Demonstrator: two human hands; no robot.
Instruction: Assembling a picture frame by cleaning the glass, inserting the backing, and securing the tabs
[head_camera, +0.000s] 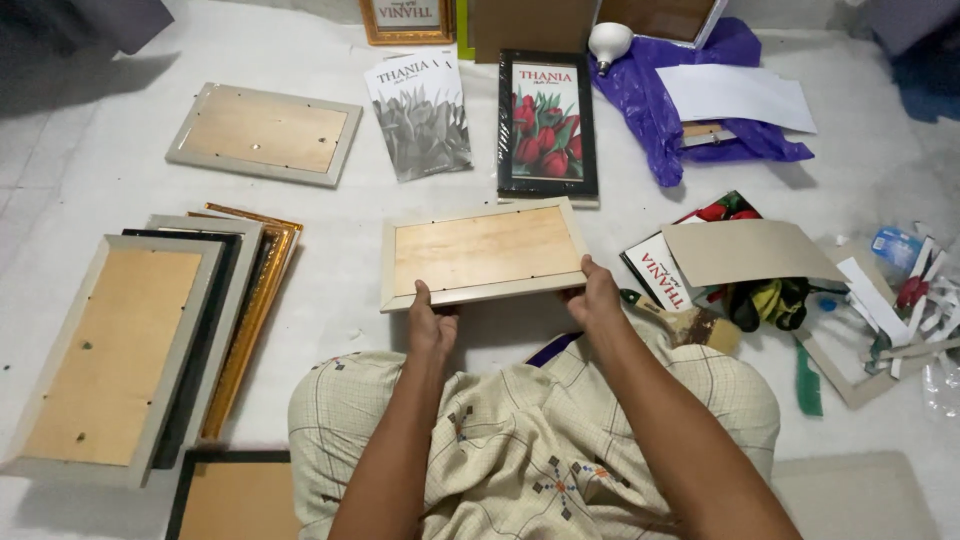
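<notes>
Head view: left hand (430, 325) and right hand (592, 297), apart, each grip the frame's (484, 252) near edge, above the lap.

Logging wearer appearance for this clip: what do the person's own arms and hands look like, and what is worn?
Both forearms are bare, with no sleeves in view. The left hand and right hand wear no gloves, and no rings, watch or bracelets are visible. Below them lies a cream checked garment with small dark motifs.

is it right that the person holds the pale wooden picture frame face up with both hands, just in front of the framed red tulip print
Not quite. In the head view the pale wooden picture frame is face down, its brown backing board showing. The left hand and right hand do hold it, just in front of the framed red tulip print.
</notes>
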